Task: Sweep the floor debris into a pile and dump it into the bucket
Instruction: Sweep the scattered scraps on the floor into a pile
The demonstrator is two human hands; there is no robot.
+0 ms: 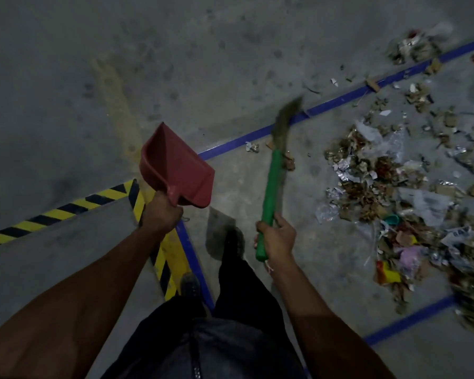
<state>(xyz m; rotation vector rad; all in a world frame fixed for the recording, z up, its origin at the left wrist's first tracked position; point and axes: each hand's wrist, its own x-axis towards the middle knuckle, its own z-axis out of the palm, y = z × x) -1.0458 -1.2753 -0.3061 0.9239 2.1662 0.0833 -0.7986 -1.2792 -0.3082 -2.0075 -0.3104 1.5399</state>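
My left hand grips the handle of a red dustpan, held up off the floor with its mouth pointing away and to the right. A broom with a green handle is gripped by my right hand; its bristle head is lifted and blurred above the blue line. A wide spread of debris, paper scraps, wrappers and cardboard bits, lies on the concrete floor to the right of the broom. No bucket is in view.
Blue floor tape runs diagonally across the grey floor, with another strip at lower right. Yellow-black hazard tape marks a corner at left. My legs and shoes stand between the tapes. More litter lies far right.
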